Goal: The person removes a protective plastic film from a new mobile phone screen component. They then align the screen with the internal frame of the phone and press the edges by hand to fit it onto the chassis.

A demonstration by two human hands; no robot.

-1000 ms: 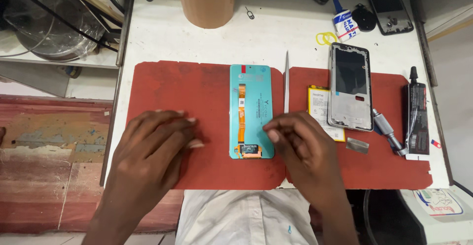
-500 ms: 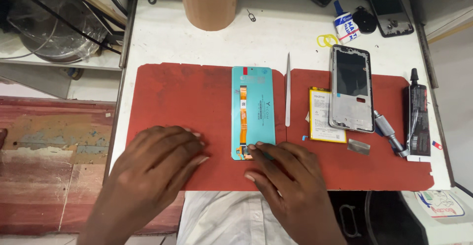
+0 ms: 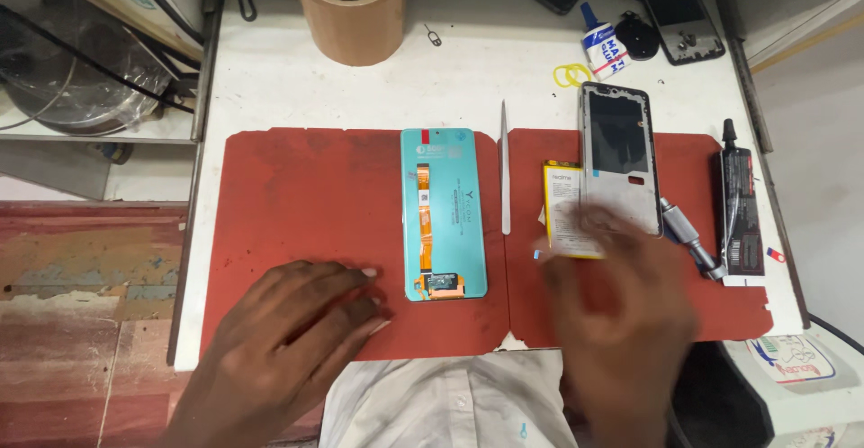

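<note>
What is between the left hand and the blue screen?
Nothing visible. The left hand lies flat on the red mat, just left of the blue screen; only bare mat shows between them.

My matt red rubbery mat [image 3: 306, 196] lies on the smooth white desk [image 3: 468, 79], bearing a glossy teal plastic-backed screen panel [image 3: 445, 214] and bright metal tweezers [image 3: 505, 178].

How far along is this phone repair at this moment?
Done: the phone lies in separate parts, teal display panel face down on the red mat, beside the frame. In hand: nothing; right hand, blurred, is over the battery, left hand rests flat. Left: parts remain unjoined.
</note>
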